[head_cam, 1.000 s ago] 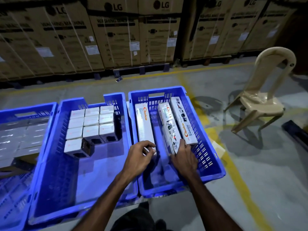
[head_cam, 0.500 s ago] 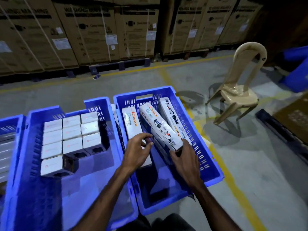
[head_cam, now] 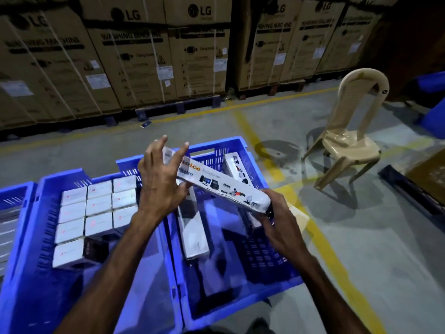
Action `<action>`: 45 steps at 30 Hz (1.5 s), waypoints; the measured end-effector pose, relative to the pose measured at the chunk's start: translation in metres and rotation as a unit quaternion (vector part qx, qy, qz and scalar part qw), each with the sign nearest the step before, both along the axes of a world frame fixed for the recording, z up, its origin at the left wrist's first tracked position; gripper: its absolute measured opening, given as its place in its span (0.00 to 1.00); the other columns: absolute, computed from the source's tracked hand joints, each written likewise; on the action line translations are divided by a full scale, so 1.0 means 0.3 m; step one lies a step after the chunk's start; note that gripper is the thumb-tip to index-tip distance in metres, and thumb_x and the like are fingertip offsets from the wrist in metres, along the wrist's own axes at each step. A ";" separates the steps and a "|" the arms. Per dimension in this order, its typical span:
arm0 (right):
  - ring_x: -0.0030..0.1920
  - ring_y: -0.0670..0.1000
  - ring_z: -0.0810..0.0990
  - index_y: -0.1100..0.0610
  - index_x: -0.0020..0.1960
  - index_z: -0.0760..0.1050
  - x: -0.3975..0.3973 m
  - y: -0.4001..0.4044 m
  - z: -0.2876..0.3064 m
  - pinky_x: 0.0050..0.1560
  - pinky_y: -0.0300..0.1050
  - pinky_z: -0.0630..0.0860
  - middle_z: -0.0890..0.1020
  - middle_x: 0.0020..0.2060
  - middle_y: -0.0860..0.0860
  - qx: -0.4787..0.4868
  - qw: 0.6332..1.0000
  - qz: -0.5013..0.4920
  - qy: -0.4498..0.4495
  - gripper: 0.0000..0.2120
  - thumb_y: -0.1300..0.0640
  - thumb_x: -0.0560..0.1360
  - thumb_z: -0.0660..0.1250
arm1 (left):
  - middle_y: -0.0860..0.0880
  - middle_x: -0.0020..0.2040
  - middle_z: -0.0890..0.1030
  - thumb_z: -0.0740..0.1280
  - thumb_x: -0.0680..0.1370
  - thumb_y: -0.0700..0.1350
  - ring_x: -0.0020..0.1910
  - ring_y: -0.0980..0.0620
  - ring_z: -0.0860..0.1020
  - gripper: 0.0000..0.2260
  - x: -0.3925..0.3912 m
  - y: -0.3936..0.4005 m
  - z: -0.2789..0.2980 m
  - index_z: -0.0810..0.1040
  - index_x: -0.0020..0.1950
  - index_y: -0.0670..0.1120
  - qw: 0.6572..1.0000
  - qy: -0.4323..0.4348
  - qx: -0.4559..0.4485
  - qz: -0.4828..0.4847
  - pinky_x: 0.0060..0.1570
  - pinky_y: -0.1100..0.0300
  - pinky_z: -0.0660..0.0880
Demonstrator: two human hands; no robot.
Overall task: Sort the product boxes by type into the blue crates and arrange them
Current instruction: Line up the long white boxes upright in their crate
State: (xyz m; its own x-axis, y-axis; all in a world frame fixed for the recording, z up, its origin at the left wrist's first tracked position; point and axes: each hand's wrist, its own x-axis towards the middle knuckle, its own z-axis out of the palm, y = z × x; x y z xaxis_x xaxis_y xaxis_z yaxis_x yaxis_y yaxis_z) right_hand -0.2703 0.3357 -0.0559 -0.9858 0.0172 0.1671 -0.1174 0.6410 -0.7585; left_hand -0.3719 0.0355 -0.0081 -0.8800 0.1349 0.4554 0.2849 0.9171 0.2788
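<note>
A long white "Choice" box [head_cam: 224, 186] is held slanted above the right blue crate [head_cam: 240, 300]. My right hand [head_cam: 277, 225] grips its near end. My left hand [head_cam: 161, 179] is at its far end with fingers spread and straight against it. Inside that crate, another long box [head_cam: 192, 227] lies flat along the left side, and a third [head_cam: 234, 165] leans by the right wall. The middle blue crate [head_cam: 60, 174] holds several small white boxes [head_cam: 98, 206] in neat rows at its far end.
A third blue crate [head_cam: 14, 196] with pale boxes shows at the left edge. Big LG cartons [head_cam: 144, 56] on pallets line the back. A beige plastic chair [head_cam: 349, 141] stands at the right on the concrete floor, past a yellow line [head_cam: 322, 242].
The long box has been lifted out of the right crate and now hangs above it. My left hand left the flat box and rose to the held box's far end.
</note>
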 end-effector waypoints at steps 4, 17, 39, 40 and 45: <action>0.61 0.49 0.77 0.44 0.70 0.69 -0.174 0.092 0.080 0.61 0.53 0.78 0.73 0.63 0.43 0.020 0.996 0.084 0.013 0.30 0.65 0.74 0.72 | 0.42 0.75 0.70 0.79 0.60 0.43 0.76 0.37 0.65 0.37 0.040 -0.041 -0.008 0.77 0.70 0.55 0.995 -0.060 -0.068 0.050 0.70 0.34 0.61; 0.78 0.49 0.69 0.44 0.82 0.59 -0.597 0.061 0.102 0.75 0.61 0.70 0.68 0.79 0.47 -0.077 0.987 0.143 0.005 0.40 0.64 0.75 0.68 | 0.45 0.54 0.86 0.77 0.68 0.63 0.45 0.36 0.84 0.27 0.308 0.187 0.012 0.79 0.60 0.49 0.978 -0.103 0.041 0.175 0.38 0.48 0.79; 0.82 0.52 0.59 0.57 0.84 0.56 -0.547 0.174 -0.156 0.81 0.50 0.57 0.58 0.83 0.52 0.100 0.980 0.139 -0.106 0.35 0.57 0.82 0.67 | 0.37 0.53 0.84 0.67 0.78 0.57 0.50 0.32 0.82 0.20 0.296 0.542 -0.104 0.62 0.56 0.46 0.927 -0.236 0.147 0.250 0.44 0.46 0.75; 0.82 0.52 0.59 0.57 0.84 0.56 -0.548 0.175 -0.159 0.81 0.51 0.58 0.58 0.83 0.51 0.095 0.980 0.140 -0.103 0.35 0.56 0.82 0.67 | 0.37 0.52 0.84 0.67 0.78 0.57 0.49 0.31 0.82 0.20 0.296 0.551 -0.111 0.60 0.54 0.47 0.926 -0.240 0.150 0.249 0.45 0.45 0.76; 0.81 0.51 0.61 0.56 0.83 0.58 -0.551 0.183 -0.184 0.81 0.52 0.59 0.59 0.83 0.50 0.073 0.983 0.138 -0.098 0.34 0.55 0.81 0.67 | 0.37 0.53 0.84 0.68 0.79 0.56 0.50 0.32 0.81 0.20 0.309 0.561 -0.120 0.60 0.54 0.46 0.924 -0.244 0.150 0.252 0.43 0.48 0.73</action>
